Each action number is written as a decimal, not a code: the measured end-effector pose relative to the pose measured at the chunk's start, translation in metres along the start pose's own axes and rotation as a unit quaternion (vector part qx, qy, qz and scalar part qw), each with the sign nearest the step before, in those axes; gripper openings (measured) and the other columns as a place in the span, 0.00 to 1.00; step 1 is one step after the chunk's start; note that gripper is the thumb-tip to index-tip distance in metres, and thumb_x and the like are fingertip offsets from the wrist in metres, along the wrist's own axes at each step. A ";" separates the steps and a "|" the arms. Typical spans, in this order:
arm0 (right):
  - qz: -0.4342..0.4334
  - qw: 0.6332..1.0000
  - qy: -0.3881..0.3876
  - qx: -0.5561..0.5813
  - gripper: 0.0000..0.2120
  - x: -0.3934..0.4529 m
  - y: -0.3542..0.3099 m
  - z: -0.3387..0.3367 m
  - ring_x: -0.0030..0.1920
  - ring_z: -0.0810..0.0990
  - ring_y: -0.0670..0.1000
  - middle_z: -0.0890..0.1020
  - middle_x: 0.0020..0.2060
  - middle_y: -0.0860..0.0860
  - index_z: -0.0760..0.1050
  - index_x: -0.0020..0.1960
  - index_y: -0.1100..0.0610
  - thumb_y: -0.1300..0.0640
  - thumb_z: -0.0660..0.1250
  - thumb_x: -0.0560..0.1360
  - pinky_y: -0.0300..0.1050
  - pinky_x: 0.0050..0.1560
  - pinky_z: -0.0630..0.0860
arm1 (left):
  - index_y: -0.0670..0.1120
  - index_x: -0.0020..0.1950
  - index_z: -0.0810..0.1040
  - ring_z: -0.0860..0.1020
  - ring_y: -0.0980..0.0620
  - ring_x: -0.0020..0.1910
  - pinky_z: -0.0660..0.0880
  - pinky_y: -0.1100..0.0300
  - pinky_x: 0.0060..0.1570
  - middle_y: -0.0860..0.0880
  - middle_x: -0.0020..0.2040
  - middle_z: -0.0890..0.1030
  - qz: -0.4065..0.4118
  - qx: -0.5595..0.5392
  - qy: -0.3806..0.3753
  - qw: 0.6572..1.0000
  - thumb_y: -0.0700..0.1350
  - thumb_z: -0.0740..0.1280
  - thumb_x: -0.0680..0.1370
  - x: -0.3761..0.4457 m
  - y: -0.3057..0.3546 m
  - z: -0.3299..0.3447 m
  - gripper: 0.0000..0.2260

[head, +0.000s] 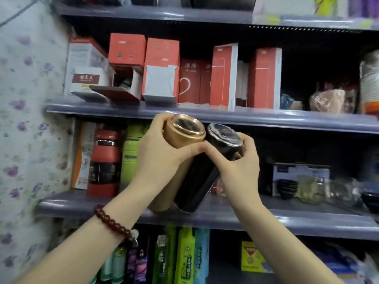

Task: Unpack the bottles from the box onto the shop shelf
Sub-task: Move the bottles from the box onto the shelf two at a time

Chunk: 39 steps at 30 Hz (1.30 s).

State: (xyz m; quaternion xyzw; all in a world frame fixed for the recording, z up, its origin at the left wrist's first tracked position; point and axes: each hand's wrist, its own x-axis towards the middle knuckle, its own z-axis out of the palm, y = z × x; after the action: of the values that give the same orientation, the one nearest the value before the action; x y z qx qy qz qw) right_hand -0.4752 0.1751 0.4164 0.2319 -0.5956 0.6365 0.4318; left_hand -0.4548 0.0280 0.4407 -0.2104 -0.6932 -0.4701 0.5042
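Observation:
My left hand (pixel 159 160) grips a gold bottle (pixel 182 133) near its top, and my right hand (pixel 239 171) grips a black bottle (pixel 196 177) with a clear-wrapped cap. Both bottles tilt toward me, tops touching, their bases at the front of the middle shelf (pixel 287 220). A red bottle (pixel 104 162) and a green bottle (pixel 131 158) stand upright on that shelf to the left. The box that held the bottles is not in view.
Red and white cartons (pixel 162 68) fill the shelf above. Small dark bowls (pixel 287 188) and wrapped glassware sit on the middle shelf at right. Packaged goods (pixel 185 257) stand on the shelf below. A flowered curtain (pixel 26 119) hangs at the left.

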 end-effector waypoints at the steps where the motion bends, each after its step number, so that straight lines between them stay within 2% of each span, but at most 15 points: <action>1: -0.010 1.000 0.013 0.009 0.26 0.004 0.001 -0.005 0.49 0.81 0.37 0.81 0.47 0.37 0.73 0.57 0.49 0.50 0.80 0.63 0.34 0.51 0.77 | 0.56 0.55 0.73 0.75 0.71 0.49 0.69 0.78 0.46 0.62 0.48 0.80 0.015 0.000 -0.002 1.000 0.64 0.75 0.55 0.004 0.004 0.007 0.32; 4: -0.030 0.997 0.060 0.030 0.26 0.012 0.012 -0.019 0.48 0.80 0.37 0.81 0.46 0.36 0.72 0.58 0.51 0.53 0.79 0.64 0.29 0.48 0.74 | 0.56 0.54 0.72 0.76 0.68 0.49 0.68 0.77 0.47 0.61 0.48 0.80 0.049 -0.007 -0.017 0.999 0.58 0.79 0.58 0.011 0.009 0.033 0.29; 7: -0.024 0.995 0.091 0.037 0.27 0.017 0.030 -0.030 0.50 0.81 0.39 0.80 0.46 0.35 0.71 0.59 0.49 0.52 0.79 0.64 0.37 0.53 0.77 | 0.55 0.56 0.72 0.77 0.61 0.53 0.71 0.68 0.54 0.58 0.51 0.80 0.063 -0.011 -0.033 0.997 0.58 0.79 0.57 0.014 0.004 0.061 0.31; 10: -0.011 0.994 0.103 0.033 0.27 0.021 0.048 -0.042 0.51 0.81 0.41 0.80 0.49 0.40 0.71 0.59 0.49 0.52 0.79 0.64 0.43 0.56 0.78 | 0.56 0.57 0.72 0.77 0.57 0.55 0.72 0.62 0.56 0.57 0.53 0.79 0.054 -0.023 -0.037 0.998 0.59 0.79 0.57 0.010 -0.010 0.086 0.32; 14: 0.005 0.995 0.102 0.005 0.27 0.025 0.069 -0.056 0.52 0.80 0.38 0.81 0.50 0.41 0.72 0.59 0.47 0.54 0.80 0.64 0.40 0.57 0.78 | 0.60 0.57 0.70 0.76 0.58 0.57 0.71 0.63 0.56 0.59 0.54 0.79 0.039 -0.021 -0.036 0.998 0.57 0.80 0.57 0.003 -0.029 0.113 0.32; 17: 0.028 0.994 0.107 -0.004 0.27 0.033 0.082 -0.064 0.54 0.80 0.40 0.82 0.52 0.42 0.73 0.59 0.45 0.51 0.80 0.64 0.47 0.61 0.76 | 0.60 0.57 0.71 0.76 0.57 0.57 0.71 0.63 0.56 0.59 0.54 0.79 0.026 -0.024 -0.049 0.998 0.58 0.79 0.57 0.006 -0.038 0.131 0.32; 19: 0.045 0.993 0.110 -0.012 0.26 0.043 0.087 -0.066 0.54 0.80 0.40 0.82 0.51 0.40 0.74 0.59 0.43 0.48 0.79 0.65 0.48 0.62 0.76 | 0.58 0.57 0.72 0.77 0.59 0.55 0.71 0.66 0.56 0.58 0.53 0.80 0.016 -0.024 -0.061 0.998 0.59 0.79 0.57 0.014 -0.041 0.140 0.32; 22: 0.064 0.994 0.090 -0.023 0.25 0.061 0.091 -0.066 0.49 0.79 0.35 0.82 0.47 0.38 0.74 0.59 0.43 0.46 0.78 0.65 0.37 0.56 0.76 | 0.55 0.56 0.73 0.76 0.66 0.50 0.69 0.77 0.48 0.60 0.49 0.80 -0.006 -0.010 -0.065 0.998 0.59 0.78 0.58 0.032 -0.046 0.147 0.30; 24: 0.079 0.994 0.069 -0.033 0.25 0.075 0.095 -0.059 0.47 0.79 0.33 0.82 0.45 0.38 0.75 0.58 0.44 0.44 0.78 0.64 0.31 0.51 0.75 | 0.52 0.57 0.75 0.77 0.65 0.49 0.70 0.74 0.47 0.59 0.49 0.80 -0.036 0.005 -0.067 0.997 0.61 0.77 0.60 0.045 -0.054 0.147 0.30; 26: 0.099 0.993 0.051 -0.046 0.26 0.089 0.101 -0.049 0.49 0.81 0.38 0.83 0.46 0.41 0.77 0.56 0.45 0.39 0.77 0.62 0.37 0.50 0.77 | 0.49 0.59 0.76 0.78 0.57 0.51 0.71 0.66 0.49 0.56 0.51 0.81 -0.070 0.018 -0.060 0.996 0.62 0.76 0.61 0.055 -0.066 0.146 0.32; 28: 0.120 0.990 0.038 -0.063 0.30 0.099 0.107 -0.036 0.51 0.81 0.44 0.83 0.49 0.42 0.77 0.57 0.47 0.35 0.76 0.59 0.42 0.51 0.78 | 0.48 0.60 0.76 0.77 0.55 0.52 0.70 0.63 0.49 0.55 0.52 0.80 -0.097 0.023 -0.045 0.994 0.63 0.75 0.62 0.062 -0.077 0.143 0.32; 33: 0.122 0.991 0.017 -0.050 0.36 0.108 0.113 0.001 0.55 0.78 0.47 0.80 0.53 0.45 0.74 0.61 0.54 0.40 0.79 0.60 0.42 0.56 0.75 | 0.46 0.66 0.70 0.72 0.57 0.52 0.67 0.63 0.49 0.52 0.57 0.77 -0.128 0.026 -0.001 0.991 0.60 0.75 0.64 0.070 -0.099 0.129 0.36; 36: 0.132 0.991 0.002 -0.029 0.35 0.107 0.116 0.019 0.52 0.74 0.45 0.75 0.49 0.44 0.72 0.62 0.55 0.42 0.79 0.62 0.39 0.52 0.69 | 0.47 0.66 0.70 0.72 0.56 0.53 0.67 0.63 0.50 0.51 0.59 0.77 -0.141 0.031 0.021 0.989 0.61 0.75 0.64 0.073 -0.108 0.117 0.36; 39: 0.147 0.989 -0.011 -0.007 0.35 0.107 0.119 0.038 0.51 0.73 0.46 0.74 0.48 0.45 0.72 0.63 0.56 0.42 0.78 0.63 0.39 0.52 0.69 | 0.46 0.65 0.70 0.73 0.55 0.55 0.66 0.63 0.52 0.51 0.60 0.77 -0.150 0.040 0.053 0.986 0.60 0.75 0.64 0.077 -0.113 0.106 0.35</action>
State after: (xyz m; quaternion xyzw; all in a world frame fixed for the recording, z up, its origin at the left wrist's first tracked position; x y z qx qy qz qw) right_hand -0.6369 0.1778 0.4434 0.1459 -0.6324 0.6860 0.3288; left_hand -0.6254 0.0530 0.4550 -0.0585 -0.7075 -0.5231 0.4716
